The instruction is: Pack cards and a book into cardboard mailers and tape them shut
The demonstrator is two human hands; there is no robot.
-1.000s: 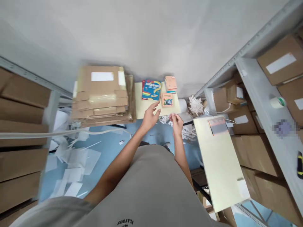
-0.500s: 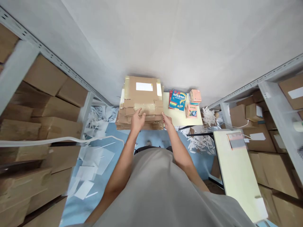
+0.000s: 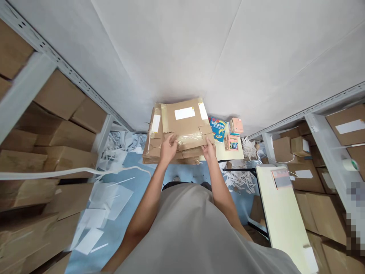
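Both hands grip the top flattened carton (image 3: 186,131); the left hand (image 3: 169,147) pinches it at its seven o'clock corner, thumb and fingers closed on the edge, and the right hand (image 3: 209,149) closes its fingers on the edge at five o'clock; the carton sits skewed over a stack of flattened cartons (image 3: 154,148), whose exposed side shows at nine o'clock from it; whether its far edge rests on the stack cannot be told; a white label (image 3: 184,113) lies on its upper face towards twelve, and clear tape (image 3: 189,140) shines across it towards six.

With the carton as the dial's centre, a blue book (image 3: 219,131) lies at three o'clock, its left part hidden behind the carton; just beyond, on the cream table (image 3: 237,154), are a small pile of books (image 3: 232,143) at about four and a pink-topped pile (image 3: 236,125) at three; paper strips (image 3: 241,180) are heaped below, at four; loose white sheets (image 3: 94,220) lie on the blue floor (image 3: 125,161) at eight.
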